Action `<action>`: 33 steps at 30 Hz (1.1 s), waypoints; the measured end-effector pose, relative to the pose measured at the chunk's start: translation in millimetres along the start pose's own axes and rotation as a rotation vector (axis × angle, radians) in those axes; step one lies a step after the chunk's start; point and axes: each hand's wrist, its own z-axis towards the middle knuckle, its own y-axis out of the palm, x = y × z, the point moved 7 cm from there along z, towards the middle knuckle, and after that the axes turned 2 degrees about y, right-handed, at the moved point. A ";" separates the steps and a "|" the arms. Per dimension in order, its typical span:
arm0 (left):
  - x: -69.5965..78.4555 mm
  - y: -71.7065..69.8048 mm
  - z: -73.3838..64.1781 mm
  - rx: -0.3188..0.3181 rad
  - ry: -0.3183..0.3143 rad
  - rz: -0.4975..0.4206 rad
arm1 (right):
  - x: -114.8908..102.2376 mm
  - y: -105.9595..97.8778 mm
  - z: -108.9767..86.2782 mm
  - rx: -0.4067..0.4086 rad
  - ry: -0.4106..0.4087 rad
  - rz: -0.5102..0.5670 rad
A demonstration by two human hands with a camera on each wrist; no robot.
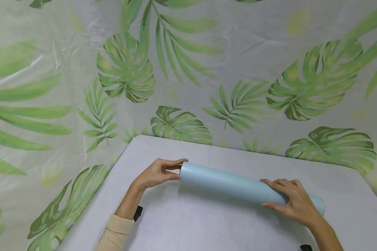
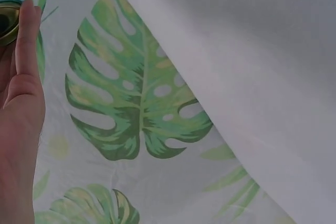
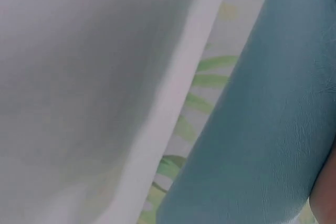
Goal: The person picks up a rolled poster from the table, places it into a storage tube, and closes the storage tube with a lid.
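A long light blue tube point(image 1: 223, 182) is held above the white table, its left end higher in the head view. My left hand point(image 1: 157, 173) pinches that end between thumb and fingers. In the left wrist view the end carries a gold-coloured rim point(image 2: 14, 31) around a dark centre, and my left hand's fingers point(image 2: 28, 45) lie against it. Nearer the other end, my right hand point(image 1: 293, 201) grips the tube from above, thumb on the near side and fingers over the far side. Up close, the right wrist view shows the blue surface point(image 3: 236, 129) with fine wrinkles.
The white table point(image 1: 226, 230) has rounded far corners. Behind it hangs a pale sheet point(image 1: 251, 62) printed with green leaves, also seen past the table's left edge. Black bands show at both wrists, and a beige sleeve point(image 1: 116, 232) covers the left forearm.
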 end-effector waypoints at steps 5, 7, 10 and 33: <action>-6.0 5.8 3.2 -0.025 0.008 -0.033 | 4.5 -0.7 -0.9 0.009 0.007 -0.004; -7.5 8.5 5.9 -0.030 0.019 -0.031 | 7.3 -1.6 -1.8 0.012 0.014 -0.005; -8.8 11.2 8.4 -0.023 0.012 -0.008 | 9.6 -2.7 -3.1 0.015 0.016 -0.001; 0.2 -0.6 3.6 0.038 -0.008 0.178 | 5.8 -4.9 3.2 0.004 -0.005 0.001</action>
